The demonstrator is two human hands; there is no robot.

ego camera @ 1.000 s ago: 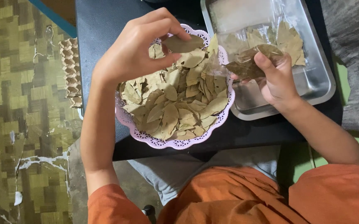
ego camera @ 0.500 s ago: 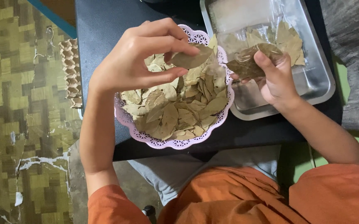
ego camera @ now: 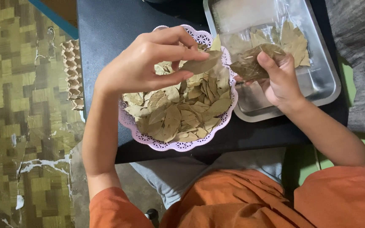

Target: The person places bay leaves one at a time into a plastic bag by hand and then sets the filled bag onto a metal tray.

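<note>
A dry, olive-brown bay leaf, long and pointed, is pinched between thumb and fingertips of the left hand above the far rim of the pink scalloped basket heaped with similar leaves. The right hand is closed on a clear bag of leaves over the steel tray at the dark table's right edge.
</note>
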